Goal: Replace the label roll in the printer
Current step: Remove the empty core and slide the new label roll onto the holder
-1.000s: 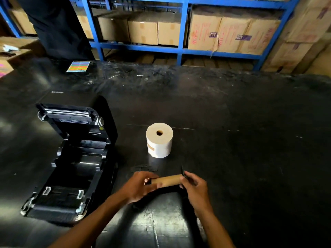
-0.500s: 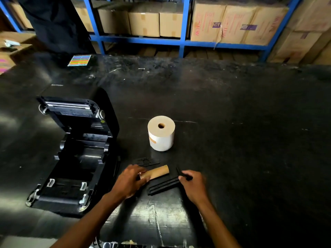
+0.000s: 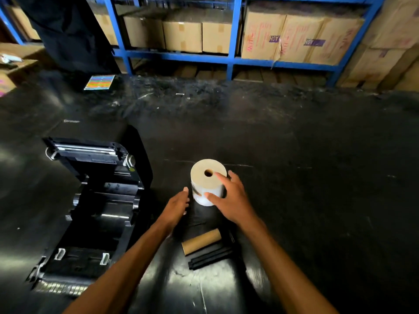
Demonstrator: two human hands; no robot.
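Hands closing in on the label roll [image 3: 208, 181]

It is standing upright on the worktop [image 3: 317, 189], right of the open printer [image 3: 95, 200]; right hand [image 3: 233, 200] grip is spreading over it, left hand [image 3: 178, 206] is hovering open just beside.

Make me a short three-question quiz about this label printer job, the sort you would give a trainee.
1. True or false: the black label printer on the left has its lid shut.
2. Which hand is touching the white label roll standing on end?
A. the left hand
B. the right hand
C. neither
3. Fill in: the empty brown cardboard core lies on the dark table beside a black plastic ____.

Key:
1. False; the lid stands open and the roll bay is empty.
2. B; the left hand is close to the roll, with a gap.
3. spindle.
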